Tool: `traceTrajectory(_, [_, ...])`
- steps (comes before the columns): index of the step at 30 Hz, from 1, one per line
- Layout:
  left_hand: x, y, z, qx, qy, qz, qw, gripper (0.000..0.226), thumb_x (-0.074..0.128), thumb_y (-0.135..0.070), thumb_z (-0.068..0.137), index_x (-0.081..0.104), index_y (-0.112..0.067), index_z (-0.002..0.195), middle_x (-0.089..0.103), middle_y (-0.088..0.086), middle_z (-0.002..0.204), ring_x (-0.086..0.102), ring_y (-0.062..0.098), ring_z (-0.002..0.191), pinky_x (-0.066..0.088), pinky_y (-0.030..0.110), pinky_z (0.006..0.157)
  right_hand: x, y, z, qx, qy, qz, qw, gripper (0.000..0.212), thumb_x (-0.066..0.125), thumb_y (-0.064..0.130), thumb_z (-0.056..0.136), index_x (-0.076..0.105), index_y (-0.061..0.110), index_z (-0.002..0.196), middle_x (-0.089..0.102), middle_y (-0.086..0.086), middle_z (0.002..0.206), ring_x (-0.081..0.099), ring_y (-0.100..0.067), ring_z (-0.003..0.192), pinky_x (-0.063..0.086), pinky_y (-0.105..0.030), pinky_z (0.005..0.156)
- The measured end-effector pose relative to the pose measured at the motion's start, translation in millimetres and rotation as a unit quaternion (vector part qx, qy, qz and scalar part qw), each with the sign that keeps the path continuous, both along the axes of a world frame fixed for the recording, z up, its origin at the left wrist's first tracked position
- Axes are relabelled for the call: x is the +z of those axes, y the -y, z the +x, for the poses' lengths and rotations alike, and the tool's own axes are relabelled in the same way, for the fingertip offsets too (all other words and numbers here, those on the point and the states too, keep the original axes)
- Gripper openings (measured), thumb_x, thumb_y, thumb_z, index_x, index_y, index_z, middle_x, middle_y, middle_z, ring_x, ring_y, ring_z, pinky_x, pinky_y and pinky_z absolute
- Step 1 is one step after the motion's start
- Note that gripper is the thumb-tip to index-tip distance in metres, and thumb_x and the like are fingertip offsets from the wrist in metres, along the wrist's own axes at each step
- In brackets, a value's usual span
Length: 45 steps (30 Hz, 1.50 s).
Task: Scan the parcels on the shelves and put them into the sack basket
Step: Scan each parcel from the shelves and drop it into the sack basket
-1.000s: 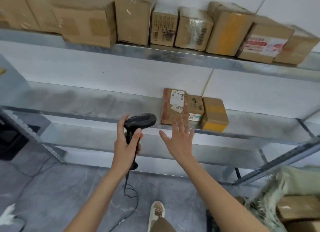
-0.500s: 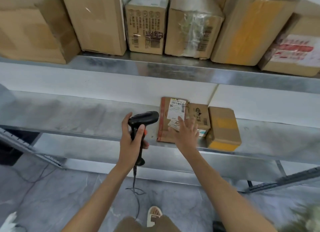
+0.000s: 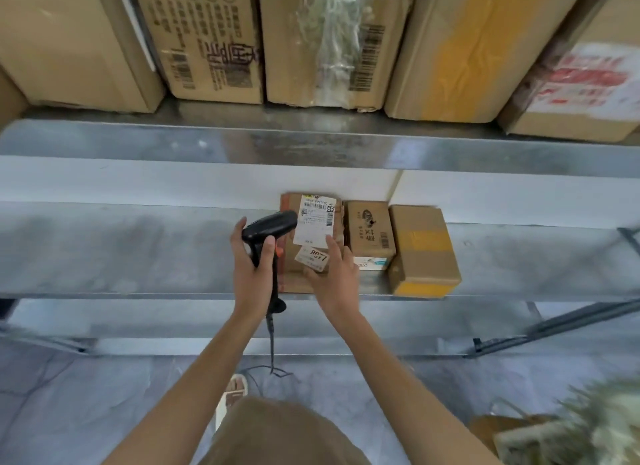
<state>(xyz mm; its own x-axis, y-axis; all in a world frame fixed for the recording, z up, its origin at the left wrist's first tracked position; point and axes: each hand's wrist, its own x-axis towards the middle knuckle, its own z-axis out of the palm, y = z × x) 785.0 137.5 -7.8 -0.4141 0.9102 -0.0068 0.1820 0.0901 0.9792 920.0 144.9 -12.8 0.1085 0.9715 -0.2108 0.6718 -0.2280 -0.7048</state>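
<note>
The left hand (image 3: 252, 269) was wrapped around the grip of a black handheld barcode scanner (image 3: 268, 229), thumb up along the left side of the handle and fingers curled round the front, one fingertip beside an orange spot on the grip. The scanner's head pointed right, toward the white shipping label (image 3: 314, 224) on the flat cardboard parcel (image 3: 294, 274), its nose overlapping the label's left edge from this viewpoint. A dark cable (image 3: 272, 340) hung from the base of the handle down toward the grey floor (image 3: 69, 412).

The right hand (image 3: 335, 274) reached forward from a bare forearm and took hold of the flat parcel at its near right part, fingers laid on the top face just below the label and the thumb against its right edge; how the fingers sat under the parcel could not be seen.

The flat parcel lay on the middle metal shelf (image 3: 138, 249), at the left end of a row of three. It was brown, with reddish tape along its left edge and a smaller sticker (image 3: 313, 257) reading "8077" below the main label. Just to its right stood a small printed carton (image 3: 370, 234) with a barcode, and beside that a plain box banded with yellow tape (image 3: 424, 253).

Larger cardboard boxes (image 3: 332, 41) lined the upper shelf (image 3: 311, 145). At the lower right corner a blurred woven sack (image 3: 588, 426) showed.
</note>
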Motion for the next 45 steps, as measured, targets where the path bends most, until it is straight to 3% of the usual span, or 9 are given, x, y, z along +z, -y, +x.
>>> traceTrajectory(5, [-12.2,4.5,-22.6,0.005,-0.041,-0.008,0.999,0.055,0.051,-0.048,0.101,0.027,-0.041,0.15,0.064,-0.023,0.111,0.065,-0.009,0.081,0.049,0.013,0.07,8.2,9.7,-26.4,-0.025,-0.019,0.085,0.996,0.076,0.069,0.022,0.087,0.032,0.036,0.153,0.035,-0.001,0.155,0.034,-0.027,0.133,0.034,-0.044,0.113])
traceTrajectory(8, [-17.4,10.1,-42.1,0.04,-0.037,-0.03,0.998,0.052,0.05,-0.047,0.102,0.026,-0.044,0.148,0.066,-0.016,0.103,0.066,0.001,0.071,0.047,0.021,0.062,16.3,1.8,-40.5,-0.024,-0.038,0.122,0.992,0.069,0.066,0.031,0.089,0.034,0.031,0.151,0.044,0.0,0.145,0.041,-0.024,0.125,0.036,-0.041,0.107])
traceTrajectory(13, [-28.0,10.5,-68.2,0.058,0.012,-0.041,0.997,0.053,0.051,-0.036,0.105,0.028,-0.034,0.152,0.061,0.003,0.126,0.066,0.029,0.098,0.055,0.041,0.085,20.7,-29.3,-61.9,0.021,0.027,0.085,0.996,0.066,0.058,0.05,0.092,0.036,0.031,0.151,0.041,-0.004,0.124,0.041,-0.026,0.12,0.036,-0.045,0.107])
traceTrajectory(17, [-30.9,6.4,-86.1,0.054,0.034,-0.037,0.997,0.048,0.052,-0.031,0.105,0.032,-0.035,0.147,0.069,0.015,0.115,0.069,0.028,0.085,0.055,0.037,0.071,19.6,-45.8,-73.7,0.016,0.04,0.041,0.998,0.072,0.055,0.066,0.087,0.027,0.048,0.15,0.026,-0.004,0.15,0.025,-0.031,0.137,0.023,-0.051,0.113])
traceTrajectory(21, [-29.8,2.1,-98.0,0.041,0.078,-0.044,0.995,0.048,0.052,-0.025,0.105,0.031,-0.029,0.149,0.066,0.025,0.12,0.068,0.04,0.101,0.055,0.054,0.092,23.0,-65.9,-72.6,0.034,-0.039,-0.022,0.998,0.079,0.056,0.064,0.088,0.014,0.052,0.154,-0.001,0.006,0.168,0.005,-0.036,0.152,0.012,-0.063,0.119])
traceTrajectory(27, [-29.9,1.2,-94.4,0.029,0.057,-0.043,0.997,0.047,0.052,-0.027,0.105,0.033,-0.034,0.147,0.068,0.021,0.116,0.067,0.031,0.09,0.053,0.032,0.073,16.5,-68.5,-74.2,0.02,-0.062,0.01,0.998,0.072,0.055,0.046,0.094,0.019,0.047,0.156,0.015,0.018,0.165,0.028,-0.034,0.142,0.03,-0.057,0.114])
traceTrajectory(31, [-21.4,8.4,-92.8,0.04,0.083,-0.025,0.995,0.048,0.052,-0.024,0.105,0.032,-0.029,0.148,0.064,0.021,0.127,0.071,0.03,0.097,0.058,0.044,0.089,9.6,-52.3,-69.8,-0.017,-0.13,0.066,0.989,0.07,0.064,0.039,0.089,0.032,0.048,0.151,0.025,0.021,0.162,0.033,-0.022,0.139,0.032,-0.052,0.115])
traceTrajectory(36, [0.2,27.2,-87.1,0.059,0.102,0.03,0.993,0.048,0.054,-0.025,0.103,0.034,-0.034,0.146,0.074,0.003,0.104,0.074,0.013,0.086,0.061,0.042,0.084,-12.0,-4.5,-52.1,-0.025,-0.173,0.19,0.966,0.078,0.062,0.046,0.083,0.025,0.053,0.152,0.022,0.023,0.161,0.024,0.006,0.133,0.024,-0.025,0.112])
traceTrajectory(45, [28.6,62.5,-67.7,-0.014,0.028,0.081,0.996,0.05,0.055,-0.042,0.096,0.034,-0.053,0.14,0.073,-0.003,0.087,0.068,0.019,0.059,0.058,0.03,0.061,-32.9,31.4,-36.0,-0.068,-0.167,0.281,0.943,0.078,0.06,0.041,0.089,0.023,0.033,0.158,0.017,0.009,0.165,0.021,-0.008,0.146,0.028,-0.048,0.116])
